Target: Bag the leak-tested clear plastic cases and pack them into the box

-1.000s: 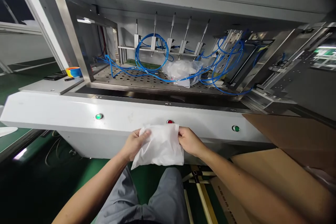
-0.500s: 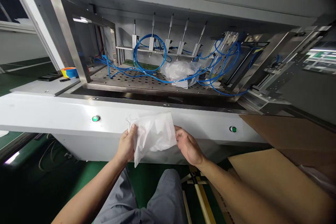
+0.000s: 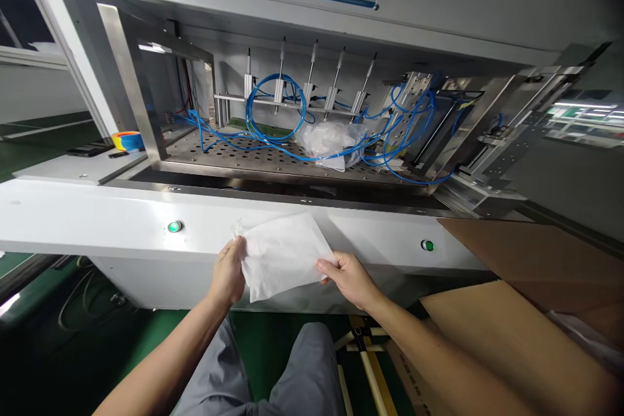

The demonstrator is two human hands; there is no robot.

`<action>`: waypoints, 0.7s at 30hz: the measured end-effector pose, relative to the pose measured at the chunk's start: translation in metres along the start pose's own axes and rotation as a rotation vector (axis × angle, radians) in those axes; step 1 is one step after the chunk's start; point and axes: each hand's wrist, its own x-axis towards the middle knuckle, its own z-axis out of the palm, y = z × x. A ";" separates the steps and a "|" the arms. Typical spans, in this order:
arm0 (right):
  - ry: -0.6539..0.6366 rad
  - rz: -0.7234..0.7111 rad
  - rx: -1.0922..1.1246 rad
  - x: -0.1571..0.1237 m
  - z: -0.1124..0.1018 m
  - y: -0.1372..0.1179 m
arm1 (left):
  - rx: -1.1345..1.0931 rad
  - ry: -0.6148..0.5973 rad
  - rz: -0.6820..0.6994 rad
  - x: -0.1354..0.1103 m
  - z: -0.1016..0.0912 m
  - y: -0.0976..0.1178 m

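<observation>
A flat white, thin, slightly see-through bag (image 3: 287, 256) is stretched between my two hands, in front of the machine's white front ledge. My left hand (image 3: 229, 273) pinches its left edge, where a crumpled clear bit sticks out at the top. At the lower right corner my right hand (image 3: 350, 278) grips the bag, thumb on top. What the bag contains, if anything, I cannot make out. Behind it, inside the machine, a bundle of clear plastic (image 3: 331, 142) lies on the perforated metal plate (image 3: 224, 157).
Coiled blue air tubes (image 3: 277, 107) and a row of small cylinders (image 3: 309, 91) fill the machine bay. Green buttons (image 3: 174, 227) sit on the ledge. An open cardboard box (image 3: 487, 325) stands at the right. A tape roll (image 3: 127, 140) lies at the left.
The bag has been pulled flatter and smoother between my hands. My right hand has shifted to its lower right corner, thumb now on top. The view has tilted up slightly.
</observation>
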 end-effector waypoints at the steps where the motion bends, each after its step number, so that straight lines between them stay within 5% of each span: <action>1: -0.007 -0.009 -0.064 0.000 -0.004 -0.004 | -0.035 0.009 -0.001 0.002 -0.002 0.000; 4: -0.010 -0.119 -0.330 -0.004 -0.018 -0.016 | 0.020 0.068 0.053 0.004 -0.011 0.004; 7: -0.049 -0.308 -0.559 -0.009 -0.027 -0.028 | 0.344 0.011 0.278 0.002 -0.017 0.015; 9: -0.157 -0.420 -0.666 -0.012 -0.026 -0.032 | 0.561 -0.160 0.484 -0.004 -0.014 0.023; 14: -0.441 -0.722 -1.032 -0.017 -0.007 -0.031 | 0.838 -0.808 0.905 -0.027 0.019 0.027; 17: -0.499 -0.790 -1.233 -0.022 0.003 -0.032 | 0.953 -0.982 0.879 -0.033 0.034 0.021; 21: -0.544 -0.811 -1.301 -0.032 0.000 -0.041 | 0.953 -0.963 0.717 -0.030 0.034 0.019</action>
